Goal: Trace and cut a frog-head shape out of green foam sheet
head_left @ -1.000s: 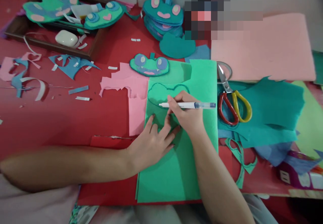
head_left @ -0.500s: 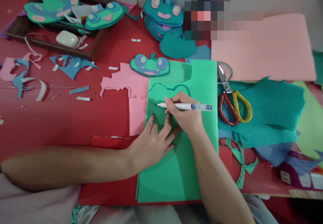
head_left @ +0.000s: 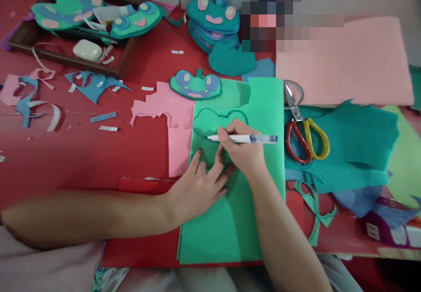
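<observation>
My right hand [head_left: 241, 147] grips a white marker pen [head_left: 241, 138] whose tip touches a green felt sheet [head_left: 223, 235]. On that sheet is a dark rounded outline [head_left: 204, 110], shaped like a frog's head; part of its lower right is hidden by my right hand. Just below the outline, my left hand [head_left: 200, 182] lies on the felt with its fingers spread. A finished felt frog face [head_left: 195, 85] with purple eyes rests at the sheet's top left edge. Pink felt scraps [head_left: 179, 145] lie along the sheet's left side.
Scissors [head_left: 297, 116] with red and yellow handles lie on teal felt [head_left: 358, 143] at the right. A pink sheet [head_left: 342, 64] is behind them. Stacked frog faces [head_left: 213, 18] stand at the back, and a brown wooden tray [head_left: 69, 59] at the back left holds more.
The marker tip has moved slightly to the right along the lower line of the outline, my right hand moving with it. My left hand stays in place.
</observation>
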Available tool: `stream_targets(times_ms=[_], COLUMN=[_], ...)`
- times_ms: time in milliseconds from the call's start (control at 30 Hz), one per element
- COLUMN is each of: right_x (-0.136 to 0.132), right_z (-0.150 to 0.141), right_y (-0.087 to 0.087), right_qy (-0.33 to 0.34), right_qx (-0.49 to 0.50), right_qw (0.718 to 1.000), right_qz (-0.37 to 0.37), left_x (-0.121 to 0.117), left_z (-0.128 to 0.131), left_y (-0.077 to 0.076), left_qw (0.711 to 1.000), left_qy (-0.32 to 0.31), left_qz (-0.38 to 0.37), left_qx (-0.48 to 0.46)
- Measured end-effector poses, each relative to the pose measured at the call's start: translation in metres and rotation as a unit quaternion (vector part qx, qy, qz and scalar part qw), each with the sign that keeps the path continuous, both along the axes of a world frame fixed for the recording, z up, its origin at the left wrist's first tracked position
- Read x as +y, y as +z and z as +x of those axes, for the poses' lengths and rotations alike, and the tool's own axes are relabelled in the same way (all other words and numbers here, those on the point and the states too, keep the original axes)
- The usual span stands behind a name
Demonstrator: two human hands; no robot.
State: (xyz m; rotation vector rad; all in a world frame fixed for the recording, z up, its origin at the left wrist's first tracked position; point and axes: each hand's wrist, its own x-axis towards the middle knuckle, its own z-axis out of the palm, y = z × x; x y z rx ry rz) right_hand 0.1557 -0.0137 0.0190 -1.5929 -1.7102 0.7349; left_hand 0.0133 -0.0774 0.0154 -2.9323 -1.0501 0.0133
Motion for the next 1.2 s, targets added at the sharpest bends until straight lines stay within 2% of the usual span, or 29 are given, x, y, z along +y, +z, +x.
stream_targets(times_ms=[1000,1100,1200], right_x=[0.002,0.002,0.006], right_z=[0.006,0.009,0.015], right_y=[-0.006,-0.009,-0.012], right_qy=[-0.037,-0.069,-0.137], right_qx=[0.061,0.113,0.184], right_qw=[0.997,0.991,0.972], right_qz=[0.004,0.017,0.051], left_x=[0.0,0.001,0.001], left_z=[0.001,0.001,0.001], left_y=[0.004,0.004,0.004], left_qw=[1.0,1.0,1.0], left_qy=[0.004,0.003,0.0], left_qz=[-0.014,-0.009,0.002], left_qx=[0.007,0.005,0.009])
